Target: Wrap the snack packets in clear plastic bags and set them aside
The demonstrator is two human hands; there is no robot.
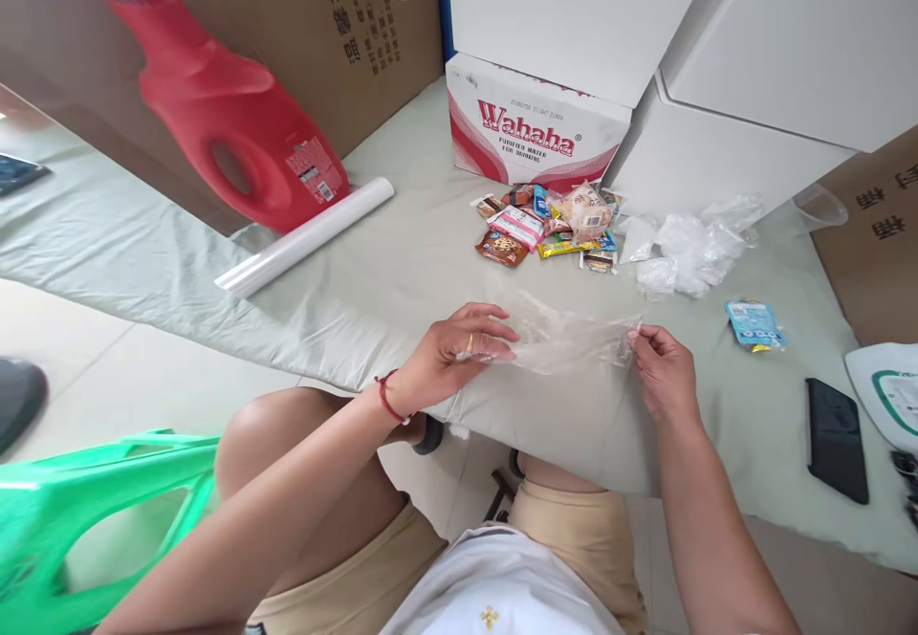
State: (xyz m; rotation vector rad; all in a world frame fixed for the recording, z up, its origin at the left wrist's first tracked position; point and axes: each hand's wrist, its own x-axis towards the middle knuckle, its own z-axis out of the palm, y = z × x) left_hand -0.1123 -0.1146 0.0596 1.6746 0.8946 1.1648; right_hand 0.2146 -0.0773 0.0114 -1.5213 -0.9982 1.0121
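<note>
A clear plastic bag (pixel 566 339) is stretched between my two hands, just above the near part of the cloth-covered table. My left hand (pixel 463 348), with a ring and a red cord bracelet, has its fingers curled around the bag's left end. At the other end, my right hand (pixel 658 360) pinches the bag's edge between thumb and fingertips. Beyond the bag lies a pile of small wrapped snacks (pixel 522 229) in several colours. Right of that pile is a heap of crumpled clear plastic bags (pixel 688 248). A blue snack packet (pixel 754 325) lies apart at the right.
A Wahaha carton (pixel 535 128) stands behind the snacks, beside white boxes (pixel 746 152). At left are a red jug (pixel 236 128) and a white roll (pixel 308 236). A black phone (pixel 837 439) lies at right. A green stool (pixel 107 492) stands at lower left.
</note>
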